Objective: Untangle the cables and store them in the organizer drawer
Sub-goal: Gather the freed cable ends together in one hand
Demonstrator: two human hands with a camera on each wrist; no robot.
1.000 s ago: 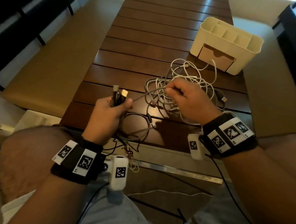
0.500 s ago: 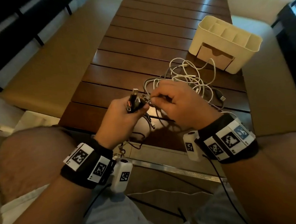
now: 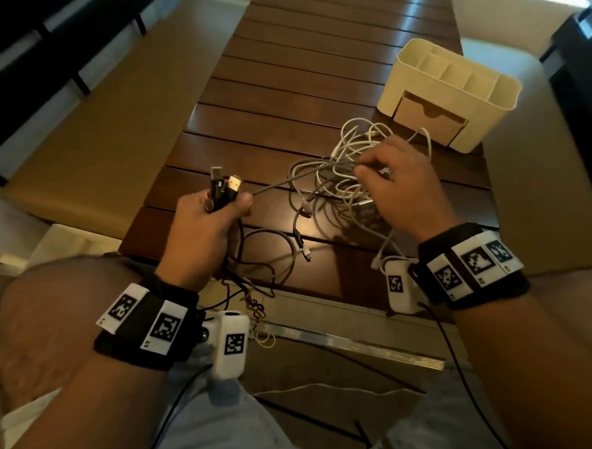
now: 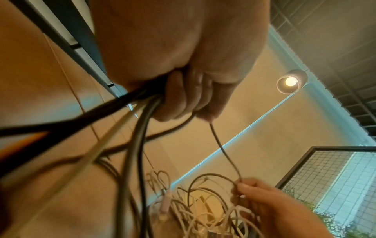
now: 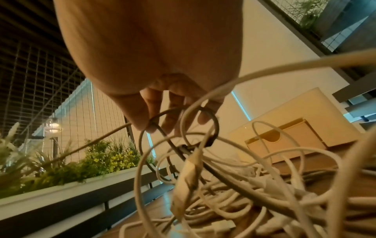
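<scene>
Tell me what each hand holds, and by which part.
Left hand grips a bundle of dark cables just below their plugs. Right hand pinches a grey cable mid-length, at the white tangle.

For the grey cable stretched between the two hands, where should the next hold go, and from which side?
On the grey cable, take the bare taut run just ahead of the white tangle, coming from above. It hangs clear of the table there, straight and alone. The left hand grips its plug end in the plug bundle; the right hand pinches it at the tangle.
</scene>
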